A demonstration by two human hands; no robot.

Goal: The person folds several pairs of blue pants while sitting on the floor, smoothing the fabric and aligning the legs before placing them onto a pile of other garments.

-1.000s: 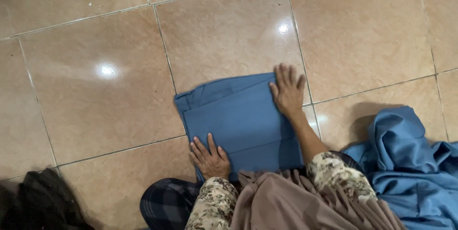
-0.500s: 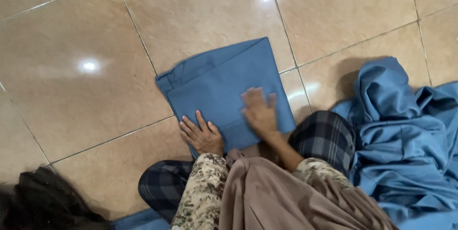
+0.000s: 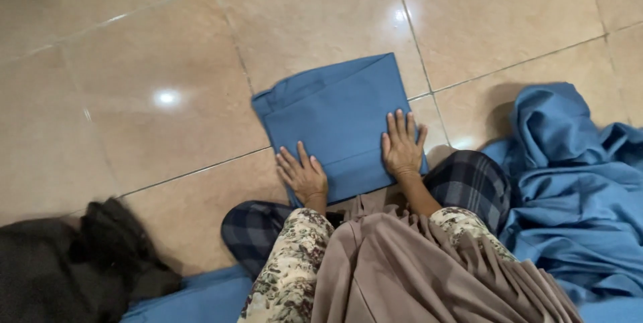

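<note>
Since half a second ago the right hand (image 3: 402,145) has slid to the right edge of the folded blue cloth (image 3: 341,122), while the left hand (image 3: 303,177) stays at its near-left corner. Left of the cloth lies a dark bundle (image 3: 67,266); the cloth itself sits on the tiled floor (image 3: 134,48); right of it a blue heap (image 3: 576,176). Judging by this, the fold is being pressed flat, and another fold or lifting away would need a grip on an edge. Both hands lie flat, fingers slightly spread, gripping nothing.

Single head cam, looks steeply down & fwd, close over lap onto tiled floor (image 3: 134,48).
</note>
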